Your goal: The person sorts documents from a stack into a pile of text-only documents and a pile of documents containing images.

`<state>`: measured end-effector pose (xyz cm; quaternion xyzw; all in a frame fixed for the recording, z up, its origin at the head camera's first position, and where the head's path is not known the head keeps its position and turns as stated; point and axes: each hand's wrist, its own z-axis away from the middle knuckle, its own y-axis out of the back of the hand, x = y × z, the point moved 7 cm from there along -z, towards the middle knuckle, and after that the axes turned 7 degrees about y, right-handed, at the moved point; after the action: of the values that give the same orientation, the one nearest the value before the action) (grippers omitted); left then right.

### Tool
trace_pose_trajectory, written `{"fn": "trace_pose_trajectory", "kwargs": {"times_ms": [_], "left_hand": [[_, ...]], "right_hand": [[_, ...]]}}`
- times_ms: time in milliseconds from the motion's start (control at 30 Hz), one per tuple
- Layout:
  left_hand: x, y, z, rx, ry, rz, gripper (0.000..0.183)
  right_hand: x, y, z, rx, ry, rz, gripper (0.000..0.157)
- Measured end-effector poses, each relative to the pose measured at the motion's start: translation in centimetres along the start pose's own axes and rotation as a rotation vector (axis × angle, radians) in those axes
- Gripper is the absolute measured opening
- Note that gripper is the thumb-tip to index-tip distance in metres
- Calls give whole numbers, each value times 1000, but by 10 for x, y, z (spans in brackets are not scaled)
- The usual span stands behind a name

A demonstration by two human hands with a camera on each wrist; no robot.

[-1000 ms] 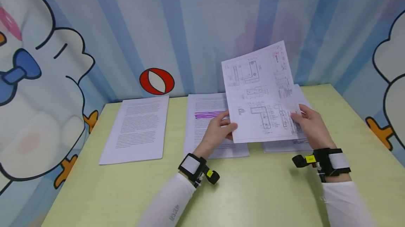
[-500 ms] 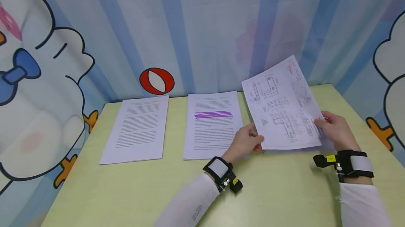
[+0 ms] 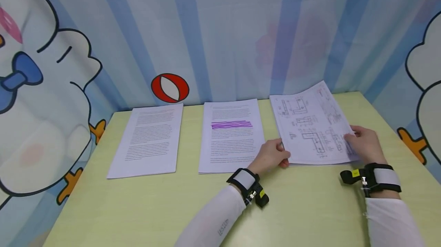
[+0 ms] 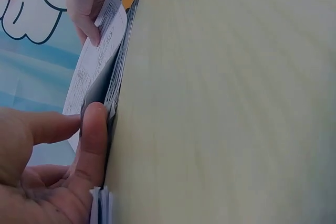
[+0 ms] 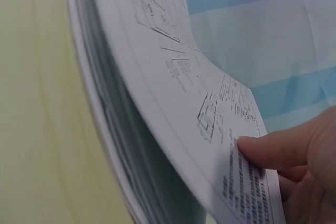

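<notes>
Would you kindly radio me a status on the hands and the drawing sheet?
Left hand and right hand pinch drawing sheet; gap visible above paper stack; nothing seen blocking it.

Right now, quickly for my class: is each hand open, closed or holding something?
Left hand: closed, holding the drawing sheet near its lower left corner.
Right hand: closed, pinching the same sheet's right edge.

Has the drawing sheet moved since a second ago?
Yes. In the head view, the drawing sheet is now farther right and lower relative to the printed red oval, no longer covering part of the purple-marked stack.
</notes>
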<state>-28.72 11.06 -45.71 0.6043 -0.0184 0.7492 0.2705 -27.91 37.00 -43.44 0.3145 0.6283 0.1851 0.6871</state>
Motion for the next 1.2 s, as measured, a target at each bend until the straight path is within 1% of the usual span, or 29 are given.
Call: {"fn": "trace_pose_trajectory", "kwargs": {"times_ms": [33, 100, 200, 333, 400, 467, 567, 667, 767, 833, 867, 967, 1067, 1100, 1133, 1200], "left_hand": [[-1, 1, 0, 6, 6, 4, 17], [-1, 4, 1, 20, 13, 4, 17], [-1, 8, 1, 32, 22, 13, 11], [-1, 10, 3, 40, 42, 40, 17], [-2, 10, 4, 45, 57, 55, 24], [-3, 11, 6, 52, 72, 62, 33], [-3, 12, 9, 64, 96, 52, 36], [-2, 14, 14, 62, 105, 52, 36], [1, 21, 20, 40, 69, 90, 36], [4, 31, 24, 30, 31, 120, 35], [5, 38, 26, 27, 10, 137, 34], [9, 61, 35, 45, -58, 159, 33], [13, 87, 44, 106, -121, 156, 30], [14, 95, 48, 130, -144, 145, 29], [14, 103, 51, 157, -160, 129, 28], [14, 118, 59, 213, -198, 80, 28]], "right_hand": [[-1, 0, 0, 11, 11, 20, 52], [-5, 0, -2, 22, 33, 53, 51], [-7, 2, -3, 42, 43, 99, 52], [-6, 7, -2, 70, 26, 114, 55], [-6, 9, -1, 77, 24, 117, 57], [-7, 9, 1, 76, 30, 138, 57], [-8, 6, 0, 58, 42, 178, 57], [-8, 4, 0, 31, 44, 209, 58], [-13, 3, 0, 29, 47, 193, 59], [-23, 1, 0, 53, 77, 180, 59], [-29, -2, 0, 60, 89, 154, 60], [-49, -12, -2, 77, 127, 78, 62], [-62, -26, -7, 62, 157, -14, 60], [-62, -32, -11, 69, 176, -23, 59], [-62, -38, -14, 59, 196, -47, 59], [-55, -53, -27, 63, 246, -52, 57]]}}
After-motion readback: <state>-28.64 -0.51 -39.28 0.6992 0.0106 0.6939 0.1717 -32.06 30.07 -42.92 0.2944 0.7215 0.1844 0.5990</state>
